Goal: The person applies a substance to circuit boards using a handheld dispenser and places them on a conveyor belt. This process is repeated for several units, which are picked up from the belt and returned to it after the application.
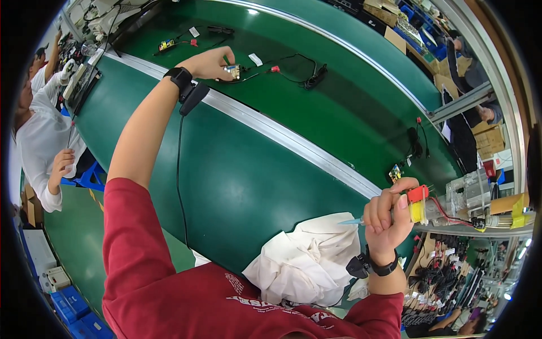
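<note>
My left hand (208,65) reaches over the green conveyor belt (271,107), with its thumb and fingers around a small circuit board (232,71). A black cable with a red connector (275,69) trails from the board to the right. At the lower right, my right hand (389,217) is closed around a syringe-like dispenser. Its pale blue tapered tip (351,222) points left, and a yellow collar (417,213) and a red block (418,194) show beside the fingers. The part inside my grip is hidden. Black bands circle both wrists.
More boards with cables lie on the belt, one (165,45) far left and one (394,173) near my right hand. A metal rail (265,125) edges the belt. White cloth (305,260) lies before me. A co-worker (42,130) sits at left. Cables hang at lower right.
</note>
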Available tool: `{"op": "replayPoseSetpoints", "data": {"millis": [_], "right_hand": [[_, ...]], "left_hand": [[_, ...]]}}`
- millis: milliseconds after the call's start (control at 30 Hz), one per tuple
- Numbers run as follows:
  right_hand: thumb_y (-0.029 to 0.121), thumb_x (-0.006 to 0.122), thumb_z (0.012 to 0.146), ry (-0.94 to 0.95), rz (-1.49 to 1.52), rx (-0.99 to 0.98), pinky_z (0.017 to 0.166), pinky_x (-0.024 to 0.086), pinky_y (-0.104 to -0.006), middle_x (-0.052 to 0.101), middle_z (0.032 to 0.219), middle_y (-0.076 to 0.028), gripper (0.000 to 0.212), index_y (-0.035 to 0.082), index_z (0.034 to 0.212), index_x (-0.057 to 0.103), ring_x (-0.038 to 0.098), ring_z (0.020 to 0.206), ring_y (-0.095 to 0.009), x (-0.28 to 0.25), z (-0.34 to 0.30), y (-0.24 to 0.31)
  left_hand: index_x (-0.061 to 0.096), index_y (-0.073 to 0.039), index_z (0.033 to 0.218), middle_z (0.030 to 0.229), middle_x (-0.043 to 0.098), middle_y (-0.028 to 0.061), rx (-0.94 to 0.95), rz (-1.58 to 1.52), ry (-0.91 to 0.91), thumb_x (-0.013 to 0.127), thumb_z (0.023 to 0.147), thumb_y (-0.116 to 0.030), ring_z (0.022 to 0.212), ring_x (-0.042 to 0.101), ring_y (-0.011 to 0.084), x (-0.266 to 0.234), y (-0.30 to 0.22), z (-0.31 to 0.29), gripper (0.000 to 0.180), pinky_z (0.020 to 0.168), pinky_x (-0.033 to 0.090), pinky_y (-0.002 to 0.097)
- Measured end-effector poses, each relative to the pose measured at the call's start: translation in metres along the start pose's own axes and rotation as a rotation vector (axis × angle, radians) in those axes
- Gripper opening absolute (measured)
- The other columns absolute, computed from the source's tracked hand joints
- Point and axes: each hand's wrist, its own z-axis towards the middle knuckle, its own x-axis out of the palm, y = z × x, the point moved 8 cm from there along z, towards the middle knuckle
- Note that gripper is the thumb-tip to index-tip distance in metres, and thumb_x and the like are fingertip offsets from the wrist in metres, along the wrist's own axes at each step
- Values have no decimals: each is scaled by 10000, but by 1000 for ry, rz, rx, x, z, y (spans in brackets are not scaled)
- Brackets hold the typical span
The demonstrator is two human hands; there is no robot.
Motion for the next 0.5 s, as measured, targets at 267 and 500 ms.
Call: {"op": "replayPoseSetpoints", "data": {"millis": [267, 500], "right_hand": [[288, 473, 977, -42, -33, 40, 343, 202, -219, 276, 491, 53, 236, 64, 1020, 414, 235, 351, -46, 24, 4, 7], [343, 446, 993, -125, -60, 117, 341, 203, -221, 264, 474, 61, 304, 47, 1062, 420, 221, 341, -39, 25, 12, 15]], "left_hand": [[576, 0, 1037, 944, 610, 38, 40, -718, 145, 634, 861, -130, 813, 588, 81, 32, -89, -40, 226, 836, 519, 230], [552, -5, 1112, 1044, 664, 104, 16, -1201, 509, 657, 862, -156, 943, 647, 163, 182, -174, -125, 311, 822, 529, 295]]}}
